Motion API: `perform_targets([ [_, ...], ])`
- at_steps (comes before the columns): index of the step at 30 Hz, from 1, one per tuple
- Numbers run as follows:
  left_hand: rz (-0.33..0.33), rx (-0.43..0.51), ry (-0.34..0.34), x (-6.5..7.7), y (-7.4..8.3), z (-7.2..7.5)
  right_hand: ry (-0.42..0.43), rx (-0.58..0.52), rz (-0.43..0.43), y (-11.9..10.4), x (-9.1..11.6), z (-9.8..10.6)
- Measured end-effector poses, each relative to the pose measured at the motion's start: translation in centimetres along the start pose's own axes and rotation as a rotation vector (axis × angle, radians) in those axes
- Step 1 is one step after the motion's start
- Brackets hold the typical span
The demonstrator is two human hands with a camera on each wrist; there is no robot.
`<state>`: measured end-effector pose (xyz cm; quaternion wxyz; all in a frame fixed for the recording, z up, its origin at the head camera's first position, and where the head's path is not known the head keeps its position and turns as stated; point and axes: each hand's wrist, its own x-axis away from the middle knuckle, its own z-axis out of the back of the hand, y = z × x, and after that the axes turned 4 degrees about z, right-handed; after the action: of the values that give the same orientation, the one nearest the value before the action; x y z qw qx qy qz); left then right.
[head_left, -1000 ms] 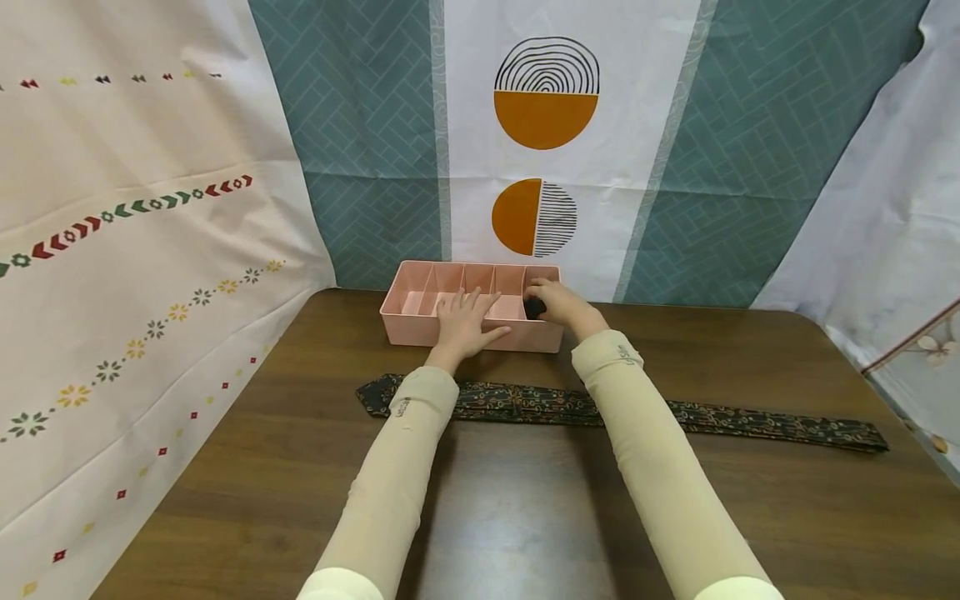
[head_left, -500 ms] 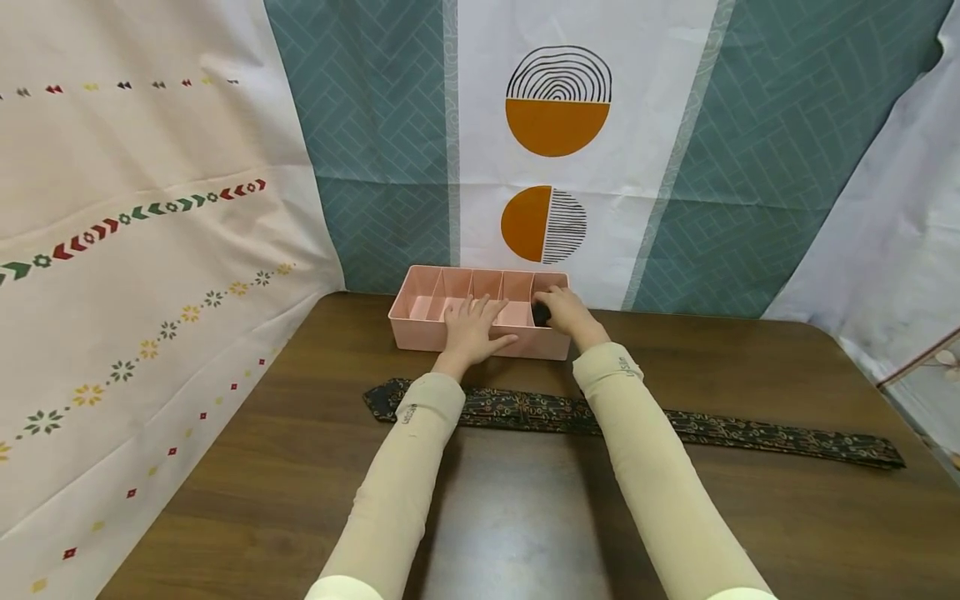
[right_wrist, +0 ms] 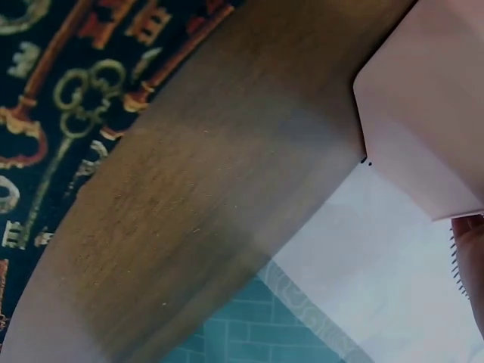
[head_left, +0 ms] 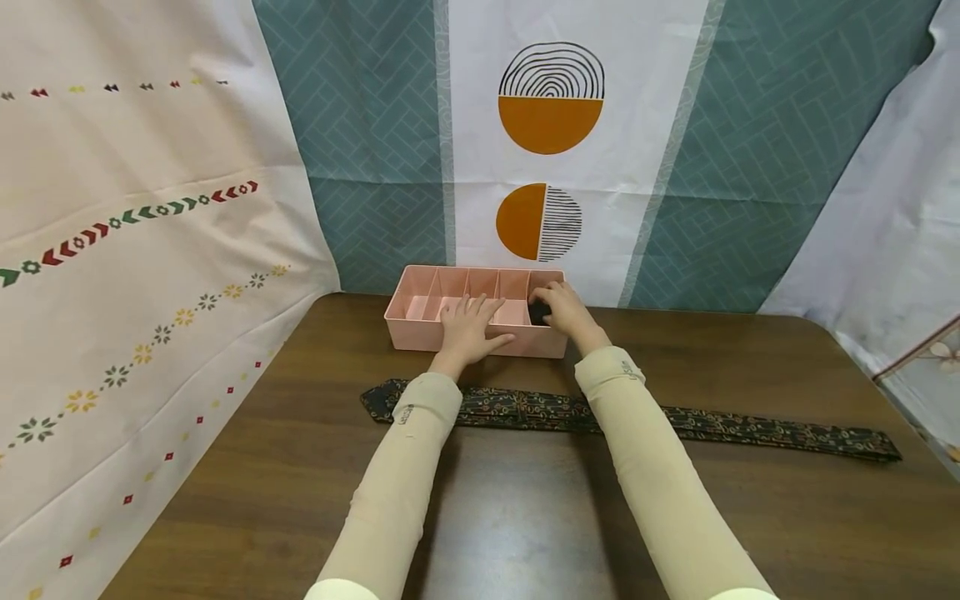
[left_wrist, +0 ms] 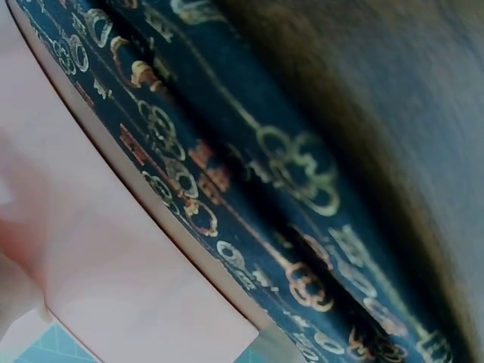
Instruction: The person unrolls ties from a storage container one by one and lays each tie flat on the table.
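A long pink divided box (head_left: pixel 420 336) stands near the table's back edge, split into several compartments. My left hand (head_left: pixel 465 335) lies at its front wall with fingers spread over the rim, holding nothing. In the rightmost compartment is a small black item (head_left: pixel 538 312), partly covered by my right hand (head_left: pixel 567 312), whose fingers curl down over it; its kind cannot be made out. A dark necktie (head_left: pixel 495 403) with a key pattern lies flat across the table in front of the box, beneath both forearms. The left wrist view shows the necktie (left_wrist: pixel 174 151) close up beside the box's pink wall.
Brown wooden tabletop (head_left: pixel 247 467) spreads around the box and necktie. Behind it hangs a teal and white curtain (head_left: pixel 375 208). A cream patterned cloth (head_left: pixel 150 275) borders the left side, a white cloth (head_left: pixel 892 208) the right.
The head view shifts slightly. Both hands stay at the box, and my right hand remains over the black item in the rightmost compartment with only slight finger movement.
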<state>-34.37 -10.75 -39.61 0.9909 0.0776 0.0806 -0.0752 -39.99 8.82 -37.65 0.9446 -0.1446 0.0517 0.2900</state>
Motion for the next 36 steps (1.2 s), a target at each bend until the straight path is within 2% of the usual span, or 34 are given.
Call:
perform_targets([
  [14, -0.012, 0.018, 0.008, -0.2, 0.5, -0.4, 0.087, -0.008, 0.052, 0.3, 1.1, 0.3],
  [25, -0.012, 0.060, 0.004, 0.0, 0.4, -0.4, 0.104, -0.054, 0.117, 0.7, 1.4, 1.0],
  [26, -0.021, 0.063, 0.024, -0.3, 0.1, -0.9, 0.104, -0.055, 0.122, 0.7, 1.4, 1.2],
  [29, -0.021, 0.086, 0.029, -0.3, -0.1, -1.0, 0.097, -0.054, 0.137, 0.6, 1.5, 1.6],
  [32, -0.019, 0.075, 0.034, -0.3, -0.2, -1.1, 0.085, -0.054, 0.146, 0.4, 1.6, 2.0],
  [33, -0.012, 0.076, 0.016, -0.1, 0.0, -0.6, 0.082, -0.062, 0.145, 0.3, 1.7, 2.2],
  [36, -0.014, 0.041, 0.023, -0.2, -0.1, -0.6, 0.083, -0.095, 0.142, 0.1, 1.7, 2.8],
])
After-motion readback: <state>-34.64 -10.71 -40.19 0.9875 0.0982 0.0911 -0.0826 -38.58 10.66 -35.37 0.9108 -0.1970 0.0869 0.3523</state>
